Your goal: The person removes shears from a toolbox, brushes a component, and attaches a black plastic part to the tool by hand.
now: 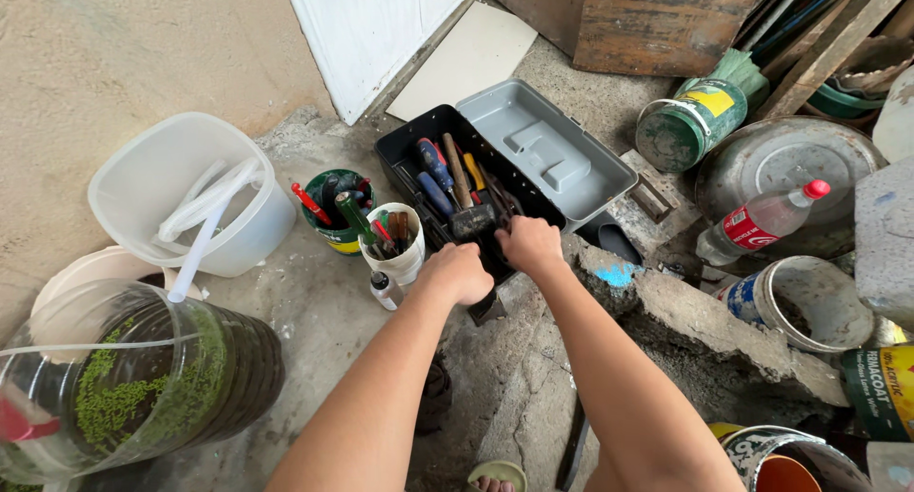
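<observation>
Both my hands are down at the near edge of the open black toolbox (405, 149), which sits on the concrete with its grey lid (547, 149) thrown back. My left hand (460, 271) is curled into a loose fist against the box rim. My right hand (530, 243) has its fingers bent among the tools beside the hammer (466, 206); what it grips, I cannot tell.

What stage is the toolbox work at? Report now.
Done: the toolbox stands open, its grey lid tipped back. In hand: both hands, left and right, are at its front edge beside the hammer. Left: tools remain inside, none lifted out.
</observation>
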